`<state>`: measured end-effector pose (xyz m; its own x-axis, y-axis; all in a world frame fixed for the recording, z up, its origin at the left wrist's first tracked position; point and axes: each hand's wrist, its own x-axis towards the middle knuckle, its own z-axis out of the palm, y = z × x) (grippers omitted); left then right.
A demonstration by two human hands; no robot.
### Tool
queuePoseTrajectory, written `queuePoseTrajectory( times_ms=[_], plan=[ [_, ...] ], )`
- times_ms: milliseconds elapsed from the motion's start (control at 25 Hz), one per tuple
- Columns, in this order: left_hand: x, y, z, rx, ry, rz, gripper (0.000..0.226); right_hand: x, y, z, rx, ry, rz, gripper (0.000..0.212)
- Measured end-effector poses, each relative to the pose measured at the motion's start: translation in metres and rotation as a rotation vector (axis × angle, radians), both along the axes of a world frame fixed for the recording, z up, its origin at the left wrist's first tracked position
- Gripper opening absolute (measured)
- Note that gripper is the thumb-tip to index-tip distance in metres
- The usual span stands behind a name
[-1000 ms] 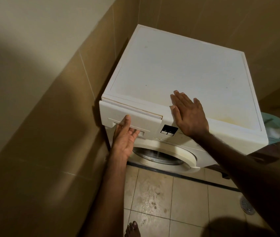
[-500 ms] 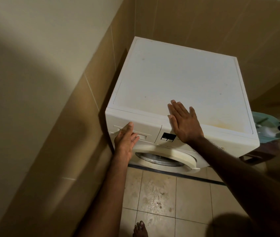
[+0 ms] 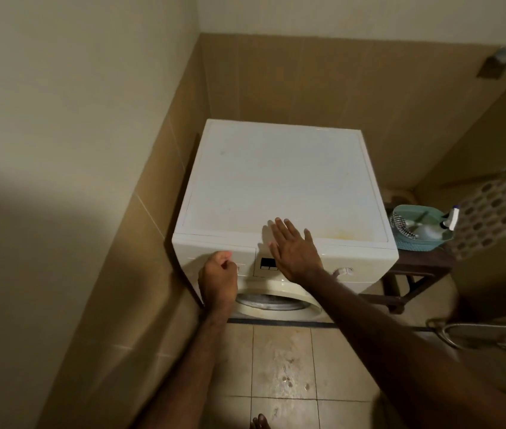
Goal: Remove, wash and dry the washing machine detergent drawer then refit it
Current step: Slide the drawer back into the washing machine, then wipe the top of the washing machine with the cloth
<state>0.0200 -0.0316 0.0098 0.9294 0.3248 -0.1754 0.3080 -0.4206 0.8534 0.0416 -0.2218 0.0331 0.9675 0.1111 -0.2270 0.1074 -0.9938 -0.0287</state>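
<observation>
A: Where the beige tiled wall meets the washing machine, what is the left hand doing?

B: It is at the detergent drawer, which sits flush in the top left of the machine's front panel. The fingers are curled in towards the palm against the drawer face; I cannot tell whether they grip its handle or hold nothing.

A: And just to the right?

B: The right hand lies flat over the front edge of the lid, fingers straight and slightly spread, holding nothing. Its heel is beside the small dark display. Below both hands is the round door.

A: Further right?

B: A white dial, then a dark wooden stool bearing a teal basket with a spray bottle in it.
</observation>
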Motion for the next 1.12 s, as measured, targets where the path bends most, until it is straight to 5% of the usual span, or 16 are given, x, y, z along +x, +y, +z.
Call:
queuePoseTrajectory(
  times_ms=[440,880,1120],
  plan=[
    [-0.03,-0.16,0.048,0.388,-0.32,-0.561,0.04,-0.071,-0.156,0.036,0.198,-0.08,-0.337,0.062],
    [-0.035,-0.376,0.049,0.531,-0.354,-0.792,0.042,-0.115,-0.38,0.036,0.353,-0.107,-0.594,0.064],
    [-0.023,-0.455,0.026,0.539,-0.186,-0.861,0.041,-0.127,-0.451,0.003,0.424,-0.056,-0.681,0.064]
  ],
)
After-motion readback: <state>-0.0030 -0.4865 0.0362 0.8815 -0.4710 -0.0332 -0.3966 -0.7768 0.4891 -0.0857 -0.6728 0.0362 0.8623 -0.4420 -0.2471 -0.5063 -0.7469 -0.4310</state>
